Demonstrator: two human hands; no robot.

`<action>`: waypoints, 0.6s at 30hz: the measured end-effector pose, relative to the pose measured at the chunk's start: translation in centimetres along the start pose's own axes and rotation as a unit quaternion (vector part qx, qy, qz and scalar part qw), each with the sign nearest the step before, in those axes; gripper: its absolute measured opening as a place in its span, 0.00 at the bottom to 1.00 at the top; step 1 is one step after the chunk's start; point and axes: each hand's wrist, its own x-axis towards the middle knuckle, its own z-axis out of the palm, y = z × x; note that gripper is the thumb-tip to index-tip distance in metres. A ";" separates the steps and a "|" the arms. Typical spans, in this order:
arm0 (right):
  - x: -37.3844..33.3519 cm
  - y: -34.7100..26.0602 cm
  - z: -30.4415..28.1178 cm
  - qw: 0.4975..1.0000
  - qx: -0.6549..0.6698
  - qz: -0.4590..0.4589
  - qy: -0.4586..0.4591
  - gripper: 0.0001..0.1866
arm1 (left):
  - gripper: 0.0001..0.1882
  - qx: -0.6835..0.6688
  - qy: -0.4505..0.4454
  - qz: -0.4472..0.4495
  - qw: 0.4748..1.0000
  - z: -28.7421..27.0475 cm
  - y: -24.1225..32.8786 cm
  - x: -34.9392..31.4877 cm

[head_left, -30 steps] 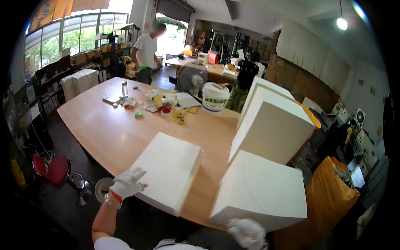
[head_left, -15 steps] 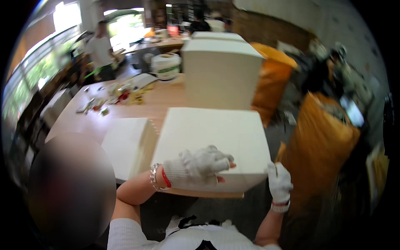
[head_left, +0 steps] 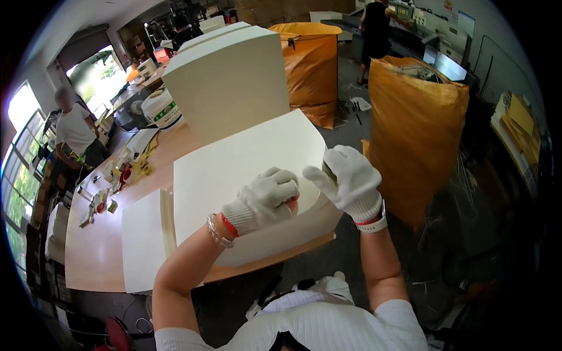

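Note:
A tall stack of large white paper sheets (head_left: 228, 167) lies at the table's near edge, its right edge curving. On top of it, toward the near side, rests my left hand (head_left: 266, 200) in a white knitted glove. Its fingers are curled in; what they hold, if anything, is hidden. At the stack's right edge is my right hand (head_left: 350, 178), also gloved. Its thumb stands apart from the fingers, and nothing shows between them. The fingertips are partly turned away from view.
A lower white stack (head_left: 143, 240) lies to the left, a taller one (head_left: 234, 88) behind. Small tools and tape rolls (head_left: 126, 175) litter the table (head_left: 93, 257). A white bucket (head_left: 161, 109) stands beyond. Orange sacks (head_left: 415, 134) stand right. Other people are farther off.
The view has turned to the right. My right hand has come up from the stack's near right corner to its right edge, its thumb spreading. My left fingers have curled in.

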 end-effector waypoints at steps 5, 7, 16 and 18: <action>-0.5 1.1 1.4 0.999 -0.004 0.018 0.032 0.21 | 0.08 -0.060 -0.017 0.003 0.998 -0.4 0.1 -0.1; 0.4 0.2 0.9 0.999 0.011 0.015 0.029 0.21 | 0.08 -0.068 -0.028 -0.014 0.997 -0.8 0.1 -0.1; -0.8 2.1 2.4 0.990 -0.045 -0.103 0.090 0.10 | 0.08 -0.111 -0.065 -0.116 0.985 -1.2 0.4 -0.7; -0.8 1.8 2.0 0.987 -0.114 -0.078 0.078 0.15 | 0.07 -0.102 -0.044 -0.115 0.987 -1.3 0.4 -0.4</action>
